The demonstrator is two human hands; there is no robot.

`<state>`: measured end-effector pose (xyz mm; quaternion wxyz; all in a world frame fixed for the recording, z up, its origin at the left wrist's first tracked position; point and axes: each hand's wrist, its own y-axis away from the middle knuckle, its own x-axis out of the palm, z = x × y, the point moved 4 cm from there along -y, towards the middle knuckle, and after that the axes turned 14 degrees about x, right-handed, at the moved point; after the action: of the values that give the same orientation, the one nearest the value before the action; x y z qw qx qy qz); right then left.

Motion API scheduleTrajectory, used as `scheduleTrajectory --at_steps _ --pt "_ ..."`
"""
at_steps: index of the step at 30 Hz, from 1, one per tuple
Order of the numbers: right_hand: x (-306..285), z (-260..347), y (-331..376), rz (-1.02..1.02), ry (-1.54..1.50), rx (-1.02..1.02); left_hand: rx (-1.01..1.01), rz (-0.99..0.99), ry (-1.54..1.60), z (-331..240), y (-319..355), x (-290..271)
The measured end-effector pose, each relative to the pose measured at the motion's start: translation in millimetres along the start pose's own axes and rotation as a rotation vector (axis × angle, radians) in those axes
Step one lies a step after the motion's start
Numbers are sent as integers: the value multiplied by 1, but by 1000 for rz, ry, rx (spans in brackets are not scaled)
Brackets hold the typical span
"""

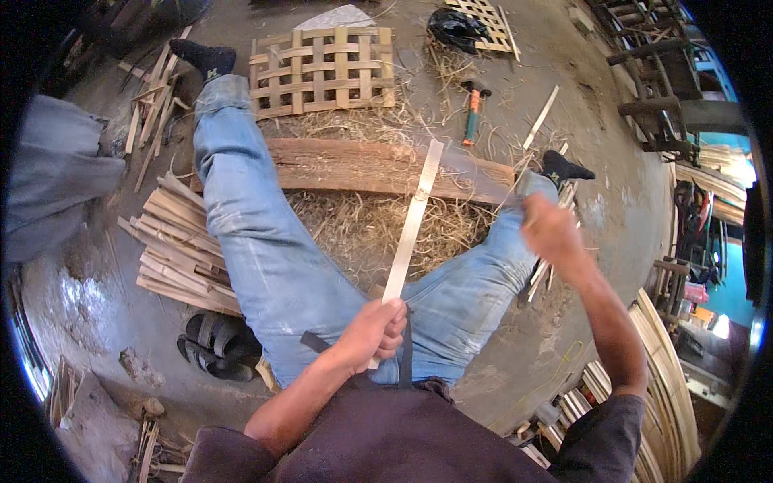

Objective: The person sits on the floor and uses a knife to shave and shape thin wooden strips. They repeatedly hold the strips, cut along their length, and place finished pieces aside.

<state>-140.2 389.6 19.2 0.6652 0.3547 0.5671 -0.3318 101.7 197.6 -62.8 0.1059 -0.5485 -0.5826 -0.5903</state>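
Head view: left hand (pixel 374 330) was clenched around the near end of a bamboo strip (pixel 413 217), which slanted far-right over the wooden log (pixel 378 167). Right hand (pixel 551 233), fisted on a blurred blade (pixel 475 173), met the strip. Shavings (pixel 362 229) lay between the legs; a hammer (pixel 473 109) lay beyond the log.

Left hand (pixel 374 328) fisted (right hand (pixel 552 233) too)

Bamboo strip (pixel 412 221) over wood plank (pixel 354 167), woven mat (pixel 322 71) beyond, split slats (pixel 179 245) left, hammer (pixel 473 113) right.
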Motion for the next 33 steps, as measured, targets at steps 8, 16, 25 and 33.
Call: scheduleTrajectory --at_steps 8,16,25,33 --pt "4 -25 -21 -127 130 200 3 48 -56 4 7 -1" --pt "37 -4 -6 -33 97 133 5 33 -50 8 8 -1" --pt "71 31 30 -24 231 -105 196 -15 -388 4 6 -9" --pt "68 104 34 57 -646 189 436 -35 -900 0 -2 -17"
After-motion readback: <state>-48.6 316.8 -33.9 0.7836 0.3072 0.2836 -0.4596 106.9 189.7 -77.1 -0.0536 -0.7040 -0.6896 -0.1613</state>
